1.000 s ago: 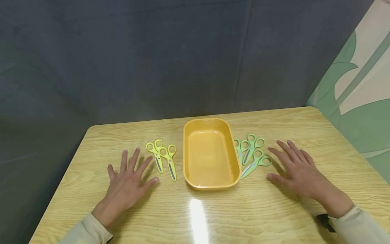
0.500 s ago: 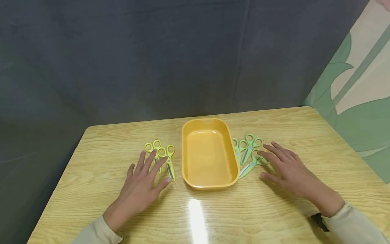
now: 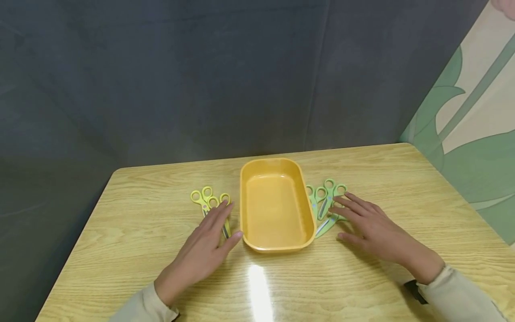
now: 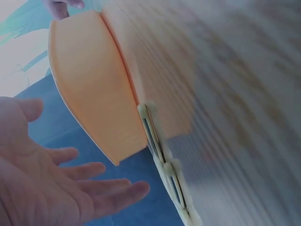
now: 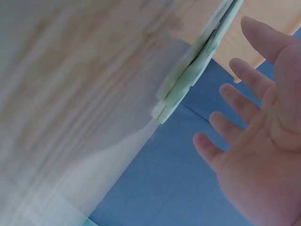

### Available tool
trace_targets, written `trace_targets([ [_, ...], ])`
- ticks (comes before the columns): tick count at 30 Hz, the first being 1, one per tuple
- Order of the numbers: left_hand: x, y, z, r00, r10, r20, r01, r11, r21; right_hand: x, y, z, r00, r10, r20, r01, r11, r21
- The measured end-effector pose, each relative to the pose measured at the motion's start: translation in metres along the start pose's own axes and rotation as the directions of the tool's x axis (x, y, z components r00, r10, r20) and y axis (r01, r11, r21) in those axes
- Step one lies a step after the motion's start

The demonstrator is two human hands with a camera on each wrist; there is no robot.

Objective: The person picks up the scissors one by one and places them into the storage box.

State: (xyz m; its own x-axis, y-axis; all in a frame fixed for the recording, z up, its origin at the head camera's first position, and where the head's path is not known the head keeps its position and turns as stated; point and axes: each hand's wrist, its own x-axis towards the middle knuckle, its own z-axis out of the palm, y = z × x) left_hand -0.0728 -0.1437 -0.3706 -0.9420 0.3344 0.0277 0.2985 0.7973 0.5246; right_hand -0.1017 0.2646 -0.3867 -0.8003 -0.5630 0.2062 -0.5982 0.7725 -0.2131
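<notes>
Two pairs of yellow scissors, one (image 3: 204,206) further left and one (image 3: 227,230) nearer the tray, lie left of an orange-yellow tray (image 3: 277,210). My left hand (image 3: 203,252) hovers over them and partly hides them; the left wrist view shows its fingers (image 4: 113,200) extended, apart from the scissors (image 4: 162,150). To the tray's right lie three pairs of green scissors (image 3: 328,199), close together. Just beside and above the nearest pair (image 3: 327,227) is my right hand (image 3: 376,235), covering part of its handles. Its fingers (image 5: 242,103) are spread and hold nothing.
The wooden table (image 3: 132,214) has rounded far corners, and a dark cloth (image 3: 217,80) hangs behind it. A wall with a leaf pattern (image 3: 483,165) stands at the right. Light reflects off the tabletop in front of the tray.
Both hands have moved inward toward the tray. The left hand has come over the yellow scissors, and the right has reached the green scissors. The scissors and tray have stayed put.
</notes>
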Motion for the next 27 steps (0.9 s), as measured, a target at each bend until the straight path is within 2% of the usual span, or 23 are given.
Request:
trace_targets([
  [7,0.007,0.007,0.003,0.998,-0.054,0.017,0.055,0.996,-0.064,0.003,-0.001,0.001,0.999,-0.028,0.024,0.029,1.000,-0.005],
  [15,0.015,0.009,0.007,0.986,-0.148,0.072,0.159,0.973,-0.169,0.004,0.002,0.001,0.997,-0.068,0.033,0.068,0.998,-0.009],
  [18,0.019,0.009,0.007,0.976,-0.182,0.120,0.206,0.951,-0.233,0.004,0.002,0.001,0.996,-0.084,0.038,0.085,0.996,-0.014],
  [22,0.023,0.009,0.005,0.960,-0.214,0.181,0.265,0.900,-0.346,0.004,0.002,0.002,0.995,-0.086,0.047,0.086,0.996,-0.016],
  [25,0.026,0.009,0.002,0.958,-0.222,0.183,0.278,0.877,-0.392,0.004,0.002,0.002,0.995,-0.085,0.048,0.086,0.996,-0.012],
  [27,0.027,0.010,0.001,0.961,-0.217,0.172,0.270,0.876,-0.401,0.004,0.002,0.002,0.995,-0.088,0.046,0.089,0.996,-0.013],
])
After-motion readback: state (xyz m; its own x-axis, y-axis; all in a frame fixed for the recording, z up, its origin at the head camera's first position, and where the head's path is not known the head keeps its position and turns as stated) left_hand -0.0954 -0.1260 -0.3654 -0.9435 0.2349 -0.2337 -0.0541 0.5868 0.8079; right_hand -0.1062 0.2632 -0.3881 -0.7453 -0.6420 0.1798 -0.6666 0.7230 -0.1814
